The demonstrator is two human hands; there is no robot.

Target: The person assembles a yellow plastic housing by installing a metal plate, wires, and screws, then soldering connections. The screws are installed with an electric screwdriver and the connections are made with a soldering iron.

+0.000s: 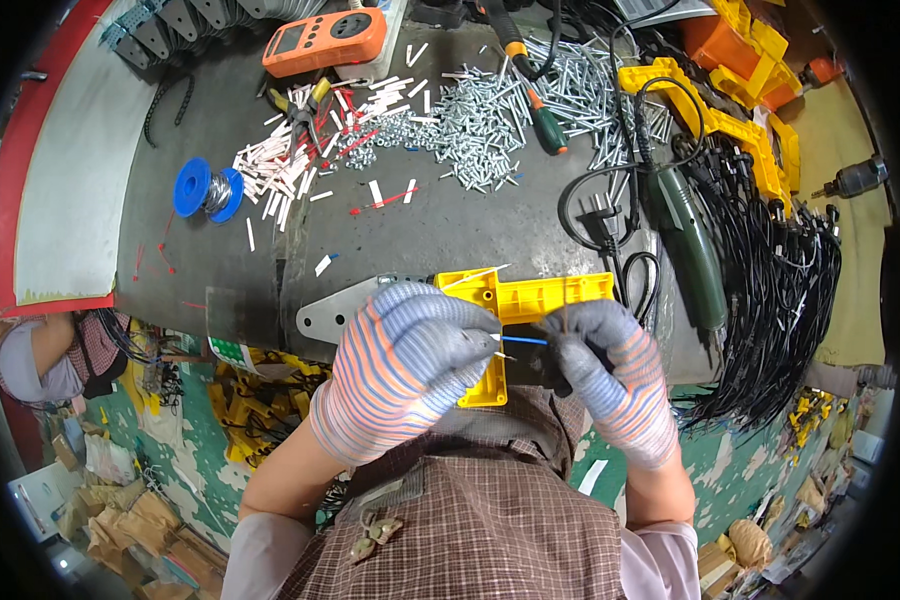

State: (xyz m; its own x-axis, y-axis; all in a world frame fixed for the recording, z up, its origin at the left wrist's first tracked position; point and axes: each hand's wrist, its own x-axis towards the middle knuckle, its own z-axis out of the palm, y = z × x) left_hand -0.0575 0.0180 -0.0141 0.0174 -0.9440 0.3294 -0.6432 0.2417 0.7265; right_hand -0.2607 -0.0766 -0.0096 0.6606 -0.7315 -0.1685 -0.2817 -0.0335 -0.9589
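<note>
In front of my body, a blue wire with a white part at its left end stretches between my two gloved hands. My left hand is closed in a pinch at the white end. The fingertips of my right hand are pressed together on the blue end; dark grey covers them. Below the blue wire, another thin wire tip sticks out by my left fingers. Under and behind both hands lies a yellow plastic housing, with a flat grey metal blade showing left of it. My left hand hides part of both.
White sleeves, screws and nuts are heaped farther back. A blue wire spool, orange meter, pliers, screwdriver and green power tool surround the work. Black cables hang at the right.
</note>
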